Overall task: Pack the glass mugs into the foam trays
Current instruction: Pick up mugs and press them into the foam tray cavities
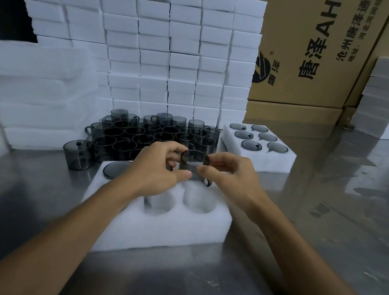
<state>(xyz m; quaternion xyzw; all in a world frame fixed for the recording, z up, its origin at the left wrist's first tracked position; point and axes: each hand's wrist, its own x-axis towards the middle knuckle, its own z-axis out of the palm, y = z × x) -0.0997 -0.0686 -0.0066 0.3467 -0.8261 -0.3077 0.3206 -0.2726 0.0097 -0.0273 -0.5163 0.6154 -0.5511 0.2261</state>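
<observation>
Mug (195, 165): dark glass, upright, held above the near tray's (161, 226) far pockets, handle low on the right side.
Left hand (159, 170): grip pinching the mug's left wall, thumb in front.
Right hand (229, 176): grip pinching the right wall and rim.
Tray: one mug (115, 168) seated at the far left; two near pockets bare.
Stock: cluster of mugs (151, 134) just behind on the worktop (196, 282); filled tray (260, 143) to the right.
Risk: handle missing its notch (pocket under the mug barely visible), leaving the mug tilted or jammed in foam.
Risk: smooth glass slipping from fingertip pinches, knocking the seated mug.
Hidden: middle pockets behind both hands; fingertips behind the glass; count of stock mugs unclear.
</observation>
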